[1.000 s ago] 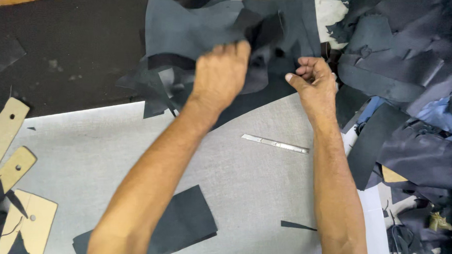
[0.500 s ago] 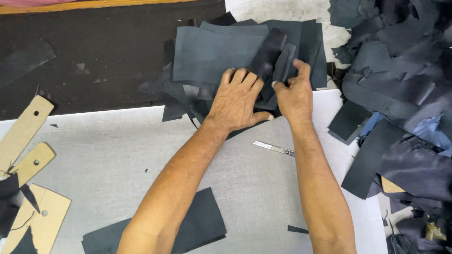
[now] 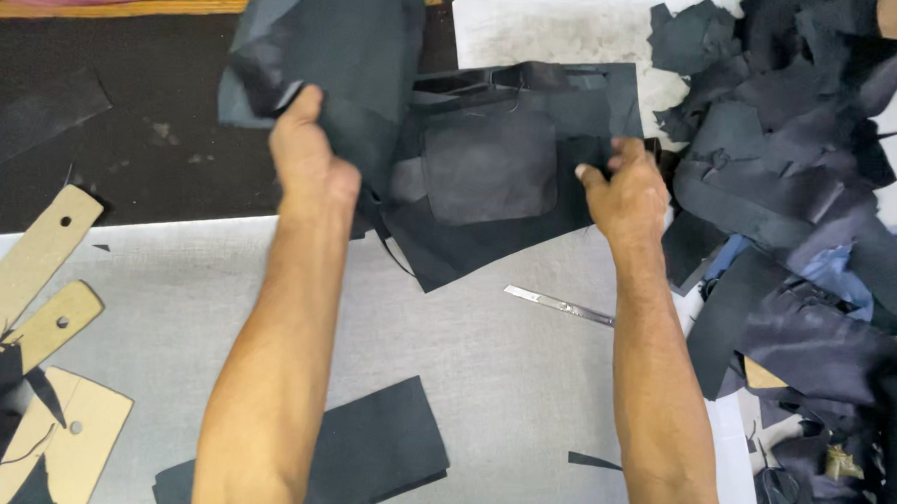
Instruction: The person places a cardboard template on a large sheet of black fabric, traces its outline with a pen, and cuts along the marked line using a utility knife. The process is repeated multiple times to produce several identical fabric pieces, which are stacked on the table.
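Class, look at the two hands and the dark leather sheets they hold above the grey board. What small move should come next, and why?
Probably lift the left hand farther, peeling its dark sheet clear of the cut-out piece that the right hand grips at the edge. The two sheets overlap, and the grey board below has bare room to lay one flat.

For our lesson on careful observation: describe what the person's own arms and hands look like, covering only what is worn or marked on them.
Both forearms are bare all the way to the picture's lower edge: no sleeves or cuffs show. The left hand and the right hand wear no gloves. No watch, bracelet or bandage shows on either wrist, and no ring can be made out. No markings are visible on the arms.
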